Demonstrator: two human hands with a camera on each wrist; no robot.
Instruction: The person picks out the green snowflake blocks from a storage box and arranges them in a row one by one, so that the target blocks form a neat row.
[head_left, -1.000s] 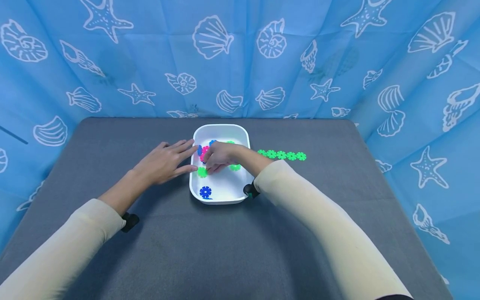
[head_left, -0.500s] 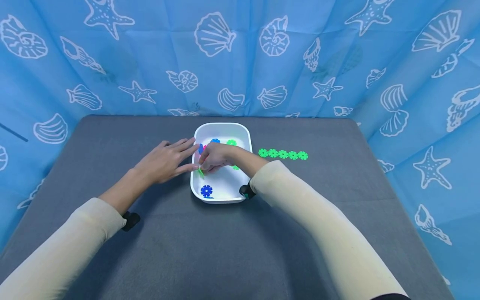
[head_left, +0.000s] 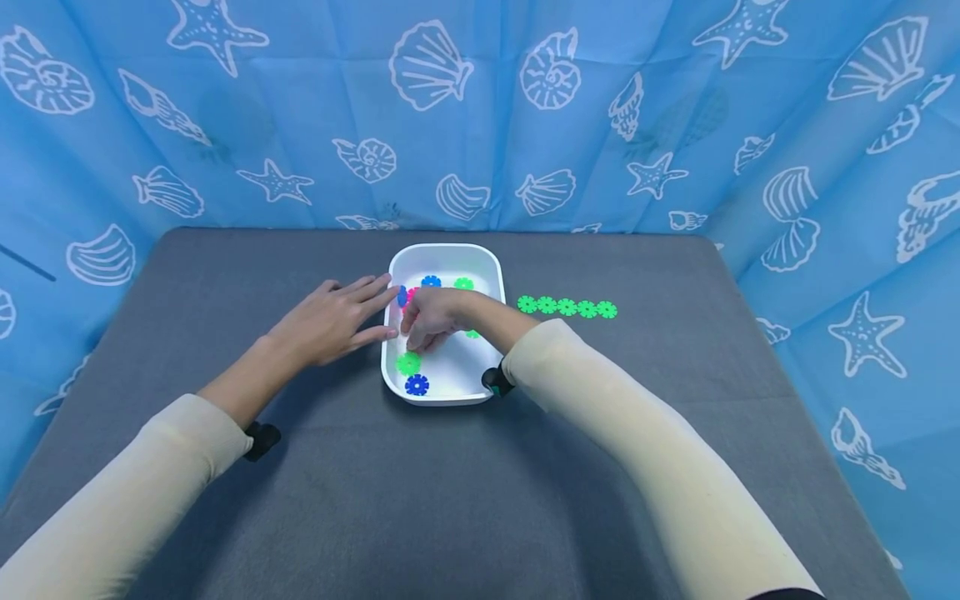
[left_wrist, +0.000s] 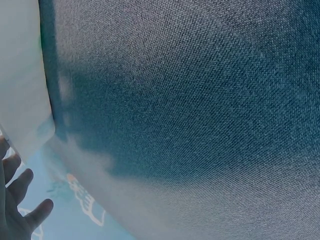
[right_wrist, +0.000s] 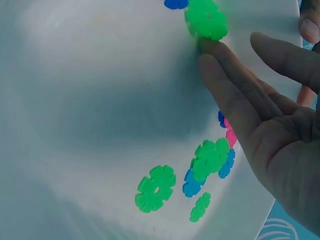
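A white tray (head_left: pixel 450 398) holds several notched, flower-shaped plastic discs. My right hand (head_left: pixel 435 317) reaches down inside it. In the right wrist view its extended fingers (right_wrist: pixel 235 82) meet the edge of a green disc (right_wrist: pixel 206 19), and the thumb stands apart. That green disc (head_left: pixel 408 363) lies by a dark blue disc (head_left: pixel 417 384) at the tray's near left. My left hand (head_left: pixel 330 321) spreads its fingers against the tray's left rim and holds nothing. Behind the right hand lie pink (head_left: pixel 412 296), blue (head_left: pixel 431 282) and green discs (head_left: pixel 463 284), partly hidden.
Right of the tray, several green discs (head_left: pixel 567 307) form a straight row on the grey cloth-covered table (head_left: pixel 450 500). A blue curtain (head_left: pixel 480 108) with white shell prints hangs behind the table and along its sides.
The green disc tilted up at the right fingertips half a second ago, and now lies flatter and nearer the dark blue disc. The left hand stays at the rim.
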